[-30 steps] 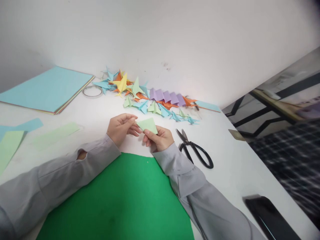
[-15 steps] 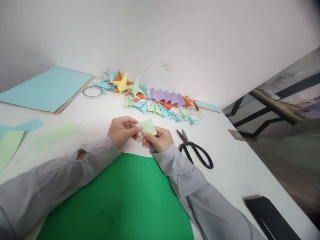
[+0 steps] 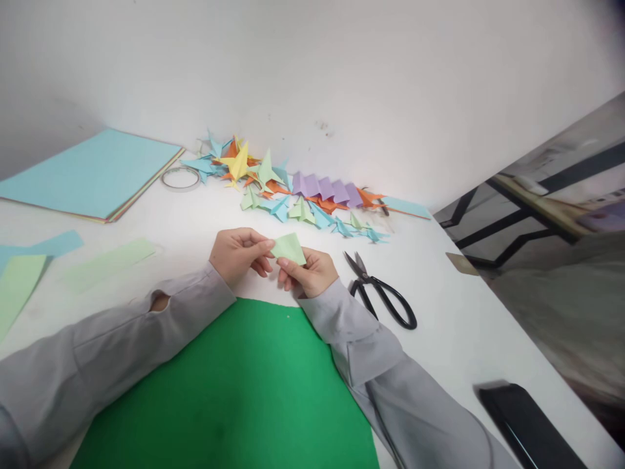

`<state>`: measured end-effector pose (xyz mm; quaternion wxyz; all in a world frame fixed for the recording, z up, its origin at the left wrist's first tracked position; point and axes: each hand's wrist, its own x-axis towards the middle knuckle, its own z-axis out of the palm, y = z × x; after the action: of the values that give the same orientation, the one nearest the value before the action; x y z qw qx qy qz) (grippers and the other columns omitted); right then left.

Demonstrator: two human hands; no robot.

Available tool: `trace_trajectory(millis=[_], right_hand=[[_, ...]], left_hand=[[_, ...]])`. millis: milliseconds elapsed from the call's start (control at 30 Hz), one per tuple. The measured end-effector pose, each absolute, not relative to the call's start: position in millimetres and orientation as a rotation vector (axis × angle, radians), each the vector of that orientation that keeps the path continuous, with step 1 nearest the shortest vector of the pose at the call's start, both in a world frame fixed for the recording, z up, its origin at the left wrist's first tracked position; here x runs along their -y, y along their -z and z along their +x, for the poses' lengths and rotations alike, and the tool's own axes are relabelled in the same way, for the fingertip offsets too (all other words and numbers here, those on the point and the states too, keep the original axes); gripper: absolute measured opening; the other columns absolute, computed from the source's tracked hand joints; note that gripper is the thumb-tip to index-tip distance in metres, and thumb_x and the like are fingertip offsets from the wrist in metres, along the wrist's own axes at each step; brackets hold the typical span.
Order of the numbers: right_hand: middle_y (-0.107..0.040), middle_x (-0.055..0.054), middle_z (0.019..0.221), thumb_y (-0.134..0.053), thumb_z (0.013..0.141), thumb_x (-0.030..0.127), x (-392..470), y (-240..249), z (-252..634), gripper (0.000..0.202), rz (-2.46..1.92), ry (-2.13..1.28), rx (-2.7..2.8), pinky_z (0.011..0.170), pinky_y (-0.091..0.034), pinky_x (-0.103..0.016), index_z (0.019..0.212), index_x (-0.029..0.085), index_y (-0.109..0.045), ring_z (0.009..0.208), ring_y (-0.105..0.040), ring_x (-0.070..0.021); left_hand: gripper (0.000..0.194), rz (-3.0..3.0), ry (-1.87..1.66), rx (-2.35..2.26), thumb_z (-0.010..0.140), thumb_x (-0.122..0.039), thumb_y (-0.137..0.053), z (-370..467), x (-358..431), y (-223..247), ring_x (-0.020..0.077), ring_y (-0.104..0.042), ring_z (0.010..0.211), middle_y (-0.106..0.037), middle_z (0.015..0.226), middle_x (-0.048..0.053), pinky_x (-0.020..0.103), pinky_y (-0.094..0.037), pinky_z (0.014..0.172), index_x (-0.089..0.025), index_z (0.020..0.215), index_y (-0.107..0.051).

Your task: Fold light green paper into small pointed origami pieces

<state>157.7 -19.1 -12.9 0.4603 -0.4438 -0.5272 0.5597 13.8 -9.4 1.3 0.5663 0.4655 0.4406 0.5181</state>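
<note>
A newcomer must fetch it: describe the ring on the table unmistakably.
At the far left of the white table lies a stack of large sheets, light blue on top. Beside its right edge, by the folded paper figures, lies a thin ring: round and hollow, unlike their points.

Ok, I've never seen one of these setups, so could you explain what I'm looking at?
There's no robot here: these are a person's bare hands, seen from a camera worn on the head, looking forward and down. The right hand pinches a small light green paper; the left hand has its fingertips at the paper's edge. On the white table lie folded paper shapes, black-handled scissors, a stack of coloured sheets and a dark, phone-like object.
</note>
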Motion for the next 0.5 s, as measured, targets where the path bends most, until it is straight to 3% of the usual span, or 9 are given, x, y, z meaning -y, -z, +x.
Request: trace_trajectory(millis=[233, 500], right_hand=[[-0.057, 0.002, 0.042, -0.072, 0.058, 0.037, 18.6, 11.4, 158.3, 0.027, -1.064, -1.455, 1.206, 0.031, -0.032, -0.018, 0.055, 0.015, -0.056, 0.030, -0.046, -0.0065], [-0.057, 0.003, 0.043, -0.073, 0.058, 0.039, 20.7, 11.3, 156.2, 0.028, -1.056, -1.401, 1.241, 0.034, -0.037, -0.020, 0.060, 0.015, -0.058, 0.034, -0.047, -0.0075]], left_hand=[[0.027, 1.074, -1.222, -1.015, 0.060, -0.034, -0.070, 16.2, 10.6, -3.0, 0.0124, -0.058, 0.041, -0.061, 0.050, 0.002, 0.023, -0.049, 0.038, -0.010, 0.066, -0.059], [0.029, 1.149, -1.157, -0.977, 0.049, -0.025, -0.078, 16.4, 9.7, -2.2, 0.0100, -0.053, 0.036, -0.059, 0.043, 0.000, 0.021, -0.046, 0.037, -0.010, 0.065, -0.059]])
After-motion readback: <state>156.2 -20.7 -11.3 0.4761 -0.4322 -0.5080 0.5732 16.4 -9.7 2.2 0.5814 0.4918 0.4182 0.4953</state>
